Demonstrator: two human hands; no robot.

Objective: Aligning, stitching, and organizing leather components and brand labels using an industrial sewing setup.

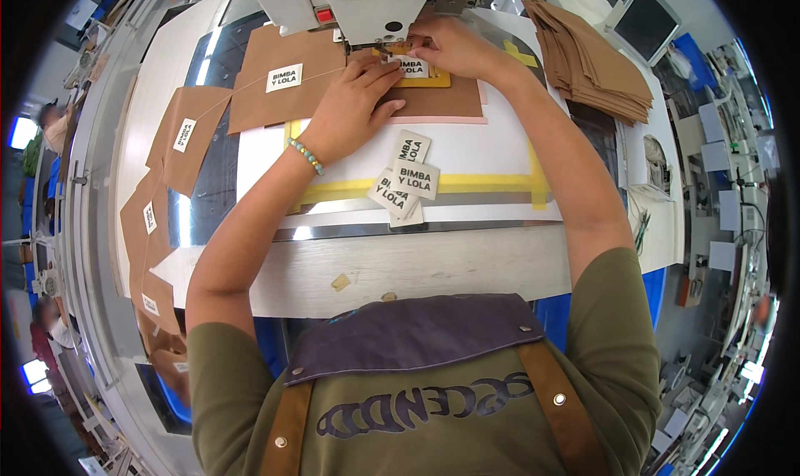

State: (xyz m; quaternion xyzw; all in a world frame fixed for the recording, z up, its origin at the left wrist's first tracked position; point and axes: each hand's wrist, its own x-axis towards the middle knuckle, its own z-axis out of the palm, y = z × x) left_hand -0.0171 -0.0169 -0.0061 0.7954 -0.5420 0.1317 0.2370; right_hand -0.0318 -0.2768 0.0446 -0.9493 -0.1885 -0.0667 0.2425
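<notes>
Under the sewing machine head (346, 5), a white label (410, 68) lies within a yellow template (433, 80) on a brown panel (450, 103). My left hand (354, 105) rests flat with its fingers stretched out, fingertips at the label's left edge. Bent fingers of my right hand (446, 49) pinch at the label's upper right edge, close by the needle area; the machine partly covers their tips. Nearer to me, several loose white labels (416, 179) sit in an overlapping pile on the white work surface.
Labelled brown panels (197, 134), joined by thread, trail leftward and down over the table's edge. A stack of brown panels (587, 64) stands at the back right, beside a dark screen (646, 24). Yellow tape (492, 183) marks the white surface.
</notes>
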